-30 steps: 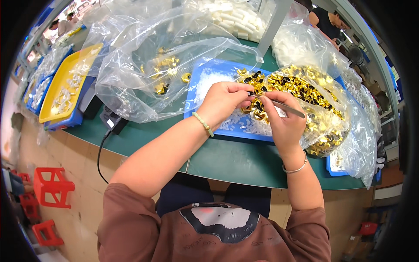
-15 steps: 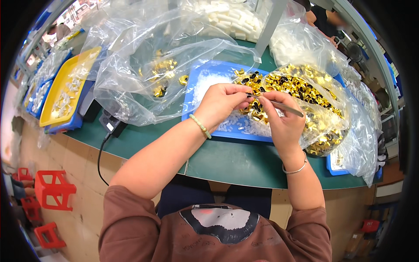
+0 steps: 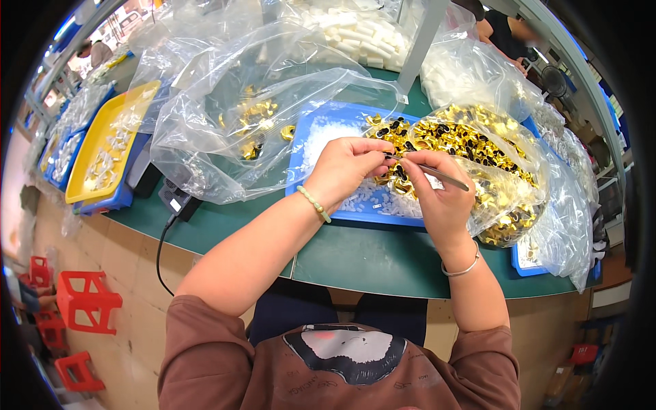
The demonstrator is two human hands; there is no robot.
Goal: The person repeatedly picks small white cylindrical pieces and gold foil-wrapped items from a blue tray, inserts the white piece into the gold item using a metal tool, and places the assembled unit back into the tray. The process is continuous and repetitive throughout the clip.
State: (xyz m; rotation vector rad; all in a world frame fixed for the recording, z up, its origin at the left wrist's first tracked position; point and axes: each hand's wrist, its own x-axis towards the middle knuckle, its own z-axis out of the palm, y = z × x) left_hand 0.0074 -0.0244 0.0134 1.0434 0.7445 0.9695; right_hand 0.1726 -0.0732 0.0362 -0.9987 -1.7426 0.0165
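Tweezers (image 3: 447, 180) slant, pinched in the right hand (image 3: 444, 201), tips beside a small dark piece (image 3: 391, 156) gripped by the left hand's (image 3: 344, 169) fingertips; both forearms (image 3: 249, 249) angle inward, hands above the blue tray (image 3: 369, 217).

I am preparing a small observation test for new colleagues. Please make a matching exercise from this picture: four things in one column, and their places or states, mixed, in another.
Column one
1. Thin metal tool
2. Bead bracelet
3. Yellow tray
4. Red stools

Column two
A. Standing on the floor
B. Holding small whitish pieces
C. Held in the right hand
D. Worn around the left wrist

Right pairs
1-C, 2-D, 3-B, 4-A
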